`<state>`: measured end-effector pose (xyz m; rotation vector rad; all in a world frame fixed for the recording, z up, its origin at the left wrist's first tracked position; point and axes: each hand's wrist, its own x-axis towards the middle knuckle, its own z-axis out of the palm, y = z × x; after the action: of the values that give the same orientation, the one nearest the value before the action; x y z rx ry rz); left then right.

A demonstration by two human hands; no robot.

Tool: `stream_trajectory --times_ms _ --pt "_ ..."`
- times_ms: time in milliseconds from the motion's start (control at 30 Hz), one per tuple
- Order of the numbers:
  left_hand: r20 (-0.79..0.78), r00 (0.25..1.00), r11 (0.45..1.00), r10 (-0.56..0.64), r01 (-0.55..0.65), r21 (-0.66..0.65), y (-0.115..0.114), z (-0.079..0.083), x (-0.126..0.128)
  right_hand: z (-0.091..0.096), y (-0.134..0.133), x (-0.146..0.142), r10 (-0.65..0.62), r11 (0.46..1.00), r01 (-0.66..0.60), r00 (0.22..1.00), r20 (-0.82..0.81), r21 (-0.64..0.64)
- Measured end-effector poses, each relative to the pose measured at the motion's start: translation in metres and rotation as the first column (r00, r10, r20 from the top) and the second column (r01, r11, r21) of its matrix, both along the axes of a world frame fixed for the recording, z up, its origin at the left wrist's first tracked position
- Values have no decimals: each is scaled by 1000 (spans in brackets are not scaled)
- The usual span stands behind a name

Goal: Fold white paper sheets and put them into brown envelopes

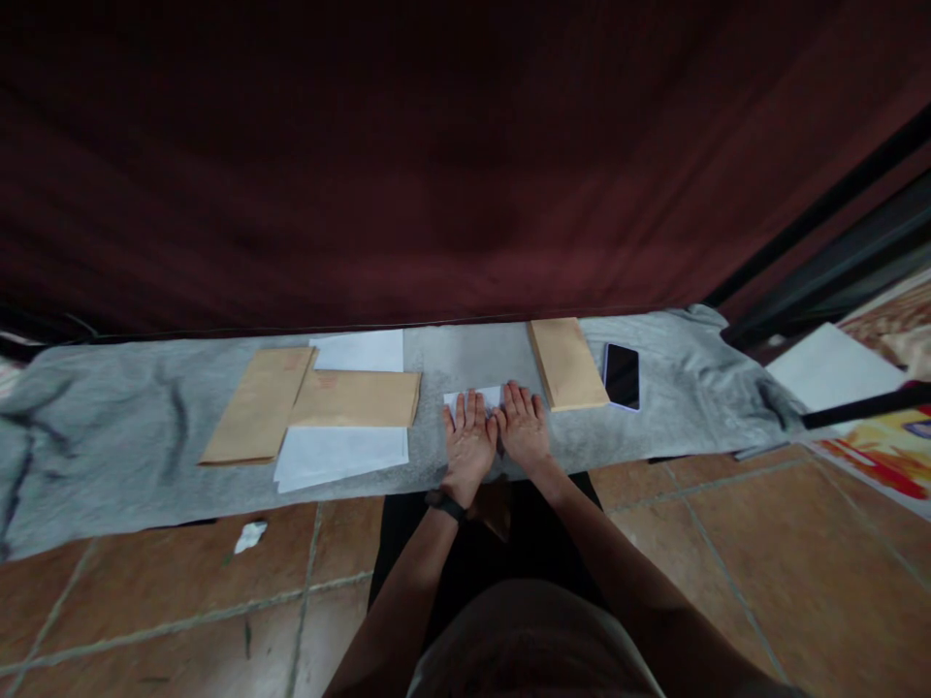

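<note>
A small white sheet of paper, seemingly folded (491,396), lies on the grey cloth under both my hands. My left hand (469,446) rests flat on its left part, fingers stretched out and pointing away from me. Beside it, thumbs nearly touching, my right hand (522,427) presses flat over the right end of the paper. The hands cover most of the sheet. To the right of them lies a stack of brown envelopes (571,364). On the left, more brown envelopes (356,397) lie across white sheets of paper (345,458), with another brown envelope pile (256,405) beside them.
A phone (623,376) lies right of the envelope stack. The grey cloth (131,427) covers a narrow bench or table in front of a dark red curtain (465,194). Crumpled white paper (251,536) is on the tiled floor. Dark bars stand at the right.
</note>
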<state>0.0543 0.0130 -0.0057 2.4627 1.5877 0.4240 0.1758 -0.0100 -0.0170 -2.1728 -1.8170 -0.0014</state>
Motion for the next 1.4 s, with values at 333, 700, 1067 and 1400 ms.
stream_trajectory --times_ms 333,700,1067,1400 --pt "-31 991 990 127 -125 62 5 -6 -23 -2 0 0 0 1000 0 1000 1 19" --pt "2 984 980 181 -180 80 -10 -3 -37 -4 0 0 -17 999 17 1000 -7 40" --pt "-41 989 989 141 -139 53 -17 0 -46 -3 -1 1 -18 998 18 1000 0 61" --pt "-111 992 998 57 -53 46 -20 5 -52 -8 -9 6 -7 994 6 1000 13 111"
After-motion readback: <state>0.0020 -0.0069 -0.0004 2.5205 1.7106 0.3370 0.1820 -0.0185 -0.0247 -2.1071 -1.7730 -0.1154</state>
